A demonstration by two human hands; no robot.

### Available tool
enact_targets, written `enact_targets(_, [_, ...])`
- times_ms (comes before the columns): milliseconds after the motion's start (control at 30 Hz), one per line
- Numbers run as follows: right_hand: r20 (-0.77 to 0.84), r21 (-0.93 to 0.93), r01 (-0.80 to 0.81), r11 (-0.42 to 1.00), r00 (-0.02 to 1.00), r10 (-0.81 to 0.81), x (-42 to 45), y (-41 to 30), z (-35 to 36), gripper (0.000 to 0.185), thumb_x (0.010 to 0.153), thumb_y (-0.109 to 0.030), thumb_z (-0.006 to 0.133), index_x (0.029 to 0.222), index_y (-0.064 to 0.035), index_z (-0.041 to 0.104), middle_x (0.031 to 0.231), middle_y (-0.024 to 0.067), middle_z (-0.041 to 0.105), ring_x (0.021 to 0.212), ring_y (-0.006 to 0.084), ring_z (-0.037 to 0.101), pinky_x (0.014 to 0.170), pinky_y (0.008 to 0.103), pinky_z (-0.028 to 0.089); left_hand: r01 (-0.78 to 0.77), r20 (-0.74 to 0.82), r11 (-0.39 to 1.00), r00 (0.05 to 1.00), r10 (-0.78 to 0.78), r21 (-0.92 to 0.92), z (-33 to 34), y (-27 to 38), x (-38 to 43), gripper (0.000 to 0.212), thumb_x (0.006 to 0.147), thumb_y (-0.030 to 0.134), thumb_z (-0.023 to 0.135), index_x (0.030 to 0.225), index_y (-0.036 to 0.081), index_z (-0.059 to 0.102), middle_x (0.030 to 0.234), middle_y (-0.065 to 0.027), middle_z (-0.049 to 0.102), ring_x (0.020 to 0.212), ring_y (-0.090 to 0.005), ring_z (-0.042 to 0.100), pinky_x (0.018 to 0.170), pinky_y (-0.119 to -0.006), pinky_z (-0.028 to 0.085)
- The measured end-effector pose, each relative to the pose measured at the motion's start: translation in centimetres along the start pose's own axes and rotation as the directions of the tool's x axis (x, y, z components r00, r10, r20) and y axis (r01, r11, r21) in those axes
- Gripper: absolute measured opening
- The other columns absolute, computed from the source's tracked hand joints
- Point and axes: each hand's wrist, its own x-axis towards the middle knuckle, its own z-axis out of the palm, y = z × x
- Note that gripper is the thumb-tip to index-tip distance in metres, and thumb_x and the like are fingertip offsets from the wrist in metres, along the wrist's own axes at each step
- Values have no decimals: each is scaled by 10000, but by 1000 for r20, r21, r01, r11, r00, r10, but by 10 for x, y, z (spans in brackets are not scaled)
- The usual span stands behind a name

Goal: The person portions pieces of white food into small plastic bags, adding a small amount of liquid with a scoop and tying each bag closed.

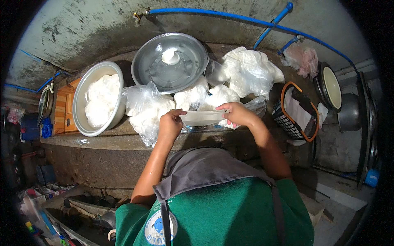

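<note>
A translucent plastic bag (203, 118) is stretched level between my two hands, low over the front of the concrete counter. My left hand (171, 123) pinches its left end between thumb and fingers. At the other end, my right hand (236, 114) grips the plastic with thumb and fingertips. Clear bags of a white, lumpy substance lie beside my left hand (147, 113) and just beyond the stretched plastic (223, 95). Behind them stands a large metal basin (144, 61) with a white cup (170, 57) inside. More white stuff fills bags at the back right (252, 69).
A pale round tub (119, 101) holding white bundles stands at the left, beside a wooden crate (63, 107). On the right is a black plastic basket (284, 123) with an orange rim. Blue pipes (215, 14) run along the back wall, near a tap (137, 18).
</note>
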Motion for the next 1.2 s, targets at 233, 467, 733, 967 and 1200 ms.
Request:
enact_targets(233, [-24,379,206,902,977,-213,14,41,10,269,780,-78,545,1045,-53,582,765,117,594,642,130,576,562,267,473,107,-48,959,991,-124,-262,2,8,-3,215,781,-28,521,994,-4,539,827,-137,621,789,-167,611,678,-257,469])
enact_targets(467, [-521,-317,474,822,637,-568,2,18,26,137,720,-41,614,856,-32,630,750,135,587,679,209,579,618,280,453,-227,143,970,961,237,-82,-21,6,11,77,761,74,619,775,3,593,663,-133,579,544,-187,547,514,-280,427])
enact_targets(733, [-185,-123,729,674,650,-737,-119,-179,-23,98,803,-60,522,833,14,578,753,54,568,685,87,516,640,237,420,-781,-24,624,625,780,-41,-110,194,27,455,673,220,701,1042,37,506,968,-78,540,936,-189,499,779,-342,394])
enact_targets(967, [-106,-500,838,219,192,-976,-140,-237,-27,104,809,-73,529,792,26,555,696,50,532,661,111,486,627,241,394,-512,545,832,645,536,-212,-120,180,3,567,704,256,704,1163,39,452,1104,-117,503,1037,-224,473,889,-351,371])
enact_targets(1200, [0,-459,776,432,487,-874,-148,-240,-28,107,802,-77,546,777,26,564,707,74,563,692,107,511,631,246,407,-618,408,757,648,643,-212,-105,174,-6,283,792,138,588,1053,41,536,1027,-116,565,974,-241,522,860,-356,396])
